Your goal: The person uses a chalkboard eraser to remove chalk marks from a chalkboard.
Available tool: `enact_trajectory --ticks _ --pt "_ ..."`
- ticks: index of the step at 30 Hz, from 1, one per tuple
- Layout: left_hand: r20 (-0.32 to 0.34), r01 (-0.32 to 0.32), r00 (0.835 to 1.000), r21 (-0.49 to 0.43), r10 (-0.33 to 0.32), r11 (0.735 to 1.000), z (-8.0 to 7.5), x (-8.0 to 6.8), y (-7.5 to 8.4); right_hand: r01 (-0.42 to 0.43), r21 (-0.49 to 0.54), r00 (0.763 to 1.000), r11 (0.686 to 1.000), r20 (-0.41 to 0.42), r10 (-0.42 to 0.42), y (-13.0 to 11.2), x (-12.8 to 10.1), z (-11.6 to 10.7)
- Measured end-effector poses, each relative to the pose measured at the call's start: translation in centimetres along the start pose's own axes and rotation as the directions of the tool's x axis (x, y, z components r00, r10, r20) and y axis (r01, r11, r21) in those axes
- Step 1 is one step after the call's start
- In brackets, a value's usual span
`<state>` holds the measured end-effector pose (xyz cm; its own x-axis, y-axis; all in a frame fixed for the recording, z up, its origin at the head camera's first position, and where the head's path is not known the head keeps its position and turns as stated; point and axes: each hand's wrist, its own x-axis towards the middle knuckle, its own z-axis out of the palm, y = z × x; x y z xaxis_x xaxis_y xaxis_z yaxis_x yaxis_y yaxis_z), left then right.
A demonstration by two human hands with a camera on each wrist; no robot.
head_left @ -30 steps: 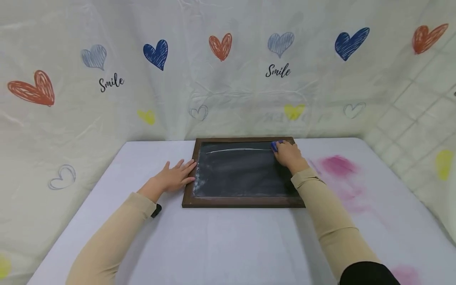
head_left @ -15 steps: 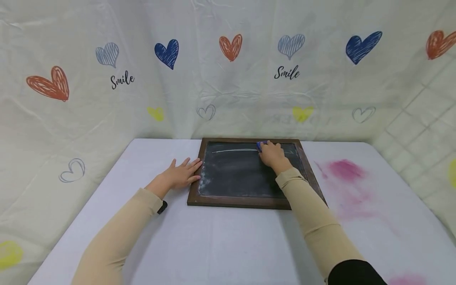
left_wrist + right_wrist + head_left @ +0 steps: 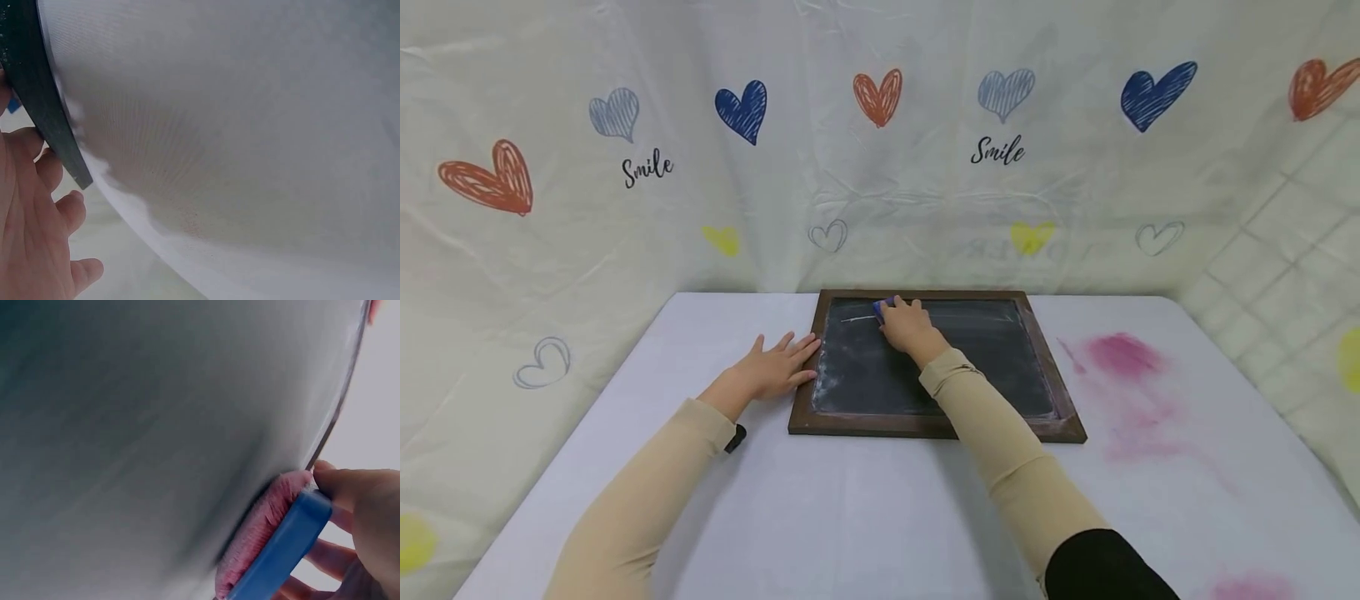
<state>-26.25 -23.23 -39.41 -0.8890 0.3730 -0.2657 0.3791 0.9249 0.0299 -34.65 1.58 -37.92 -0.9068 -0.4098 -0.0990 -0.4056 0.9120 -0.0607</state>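
A framed chalkboard lies on the white-covered table, a short chalk line near its upper left. My right hand grips a blue chalkboard eraser by its back. In the right wrist view the eraser's pink felt pad is against the dark board. My left hand is spread flat at the board's left side, its fingertips touching the wooden frame. The left wrist view shows those fingers beside the frame's dark edge.
Pink stains mark the white tablecloth to the right of the board. Behind the table hangs a pale curtain printed with hearts. A black band sits on the right sleeve.
My right hand has slid left along the board's top with the eraser. The chalk line has grown shorter from its right end, leaving faint traces. My left hand stays by the frame.
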Motion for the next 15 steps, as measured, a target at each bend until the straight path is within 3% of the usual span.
enact_trajectory --ticks 9,15 --pt "-0.006 0.003 1.000 0.005 -0.003 1.000 0.0 0.0 0.0 0.113 0.009 0.993 0.994 0.045 -0.113 -5.3 0.8 -0.3" --pt "-0.002 0.001 1.000 0.014 -0.001 1.000 0.2 0.3 0.0 0.082 -0.020 0.996 0.996 0.032 -0.082 -6.2 1.0 0.1"
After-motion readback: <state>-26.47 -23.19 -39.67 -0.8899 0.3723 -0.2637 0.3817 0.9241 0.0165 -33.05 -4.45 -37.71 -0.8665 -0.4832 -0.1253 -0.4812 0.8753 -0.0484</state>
